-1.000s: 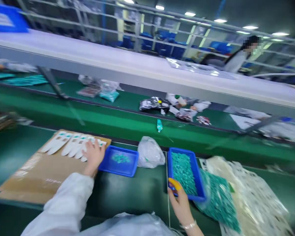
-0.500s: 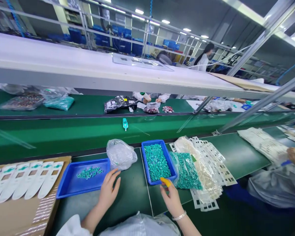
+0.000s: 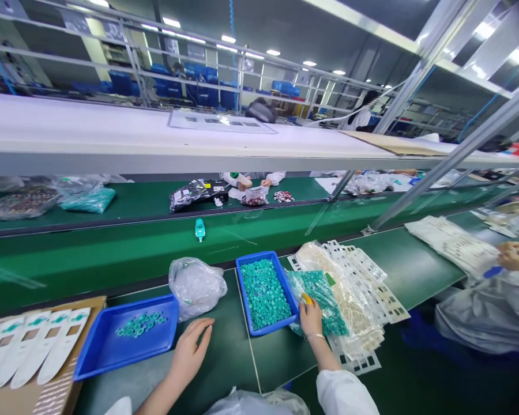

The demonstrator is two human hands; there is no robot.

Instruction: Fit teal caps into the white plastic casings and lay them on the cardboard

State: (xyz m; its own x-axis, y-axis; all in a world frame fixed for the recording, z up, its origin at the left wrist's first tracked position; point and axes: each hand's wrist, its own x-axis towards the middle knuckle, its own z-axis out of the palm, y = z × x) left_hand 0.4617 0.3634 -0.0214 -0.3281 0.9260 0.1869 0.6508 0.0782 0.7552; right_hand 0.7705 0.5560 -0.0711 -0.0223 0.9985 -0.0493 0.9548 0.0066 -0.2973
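Head view: my right hand (image 3: 311, 316) is resting at the right rim of the full tray (image 3: 266, 293), the blue tray heaped with small teal rings. Its fingers are curling against the bag of rings (image 3: 320, 300) just right of that tray, and a yellow cot is showing on one fingertip (image 3: 306, 298). Whether the fingers are actually gripping the bag I cannot tell.

My left hand (image 3: 189, 353) is lying open on the green bench (image 3: 225, 369), left of and nearer to me than the full tray, fingers spread and holding nothing. It is sitting just right of the near tray (image 3: 125, 341), a second blue tray with only a few teal rings in it. A crumpled clear bag (image 3: 196, 285) is sitting between the two trays, a little beyond my left hand.

Right of the bag of rings, white punched sheets (image 3: 363, 288) are lying in a loose stack. Far left of the full tray, white strips (image 3: 30, 346) are lined up on cardboard (image 3: 26, 397). Beyond the full tray, a small teal part (image 3: 199, 229) is lying on the green belt (image 3: 112, 253). At the far right, another person's hand (image 3: 512, 255) is working over a pile of white sheets (image 3: 454, 245).
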